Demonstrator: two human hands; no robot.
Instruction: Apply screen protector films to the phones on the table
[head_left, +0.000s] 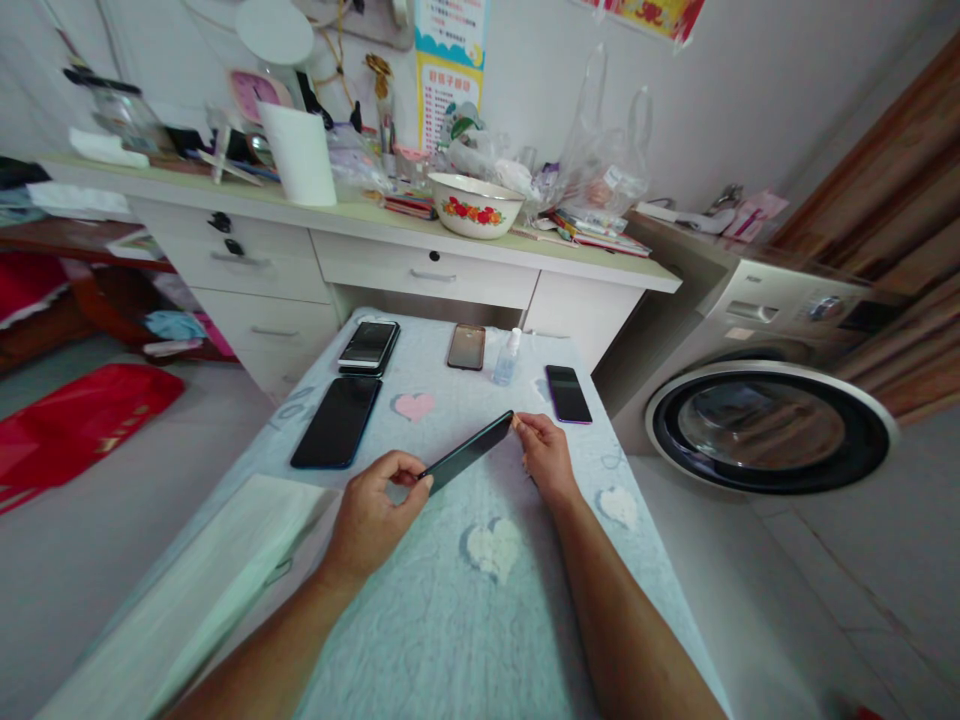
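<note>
A dark phone (469, 452) is held tilted above the light blue cloth (450, 620). My left hand (377, 508) pinches its near left end, and my right hand (545, 455) grips the far right end with its fingertips. To the left lies a large black phone (337, 422), with a stack of phones (369, 345) behind it. A brownish phone case (466, 347) and a clear spray bottle (507, 358) are at the back of the cloth. At the right rests a phone with a purple edge (568, 394).
A pale folded sheet or bag (187, 590) covers the table's left side. Behind stands a white desk (427, 268) with a flowered bowl (478, 205) and a white cylinder (298, 153). A washing machine (757, 310) is at the right.
</note>
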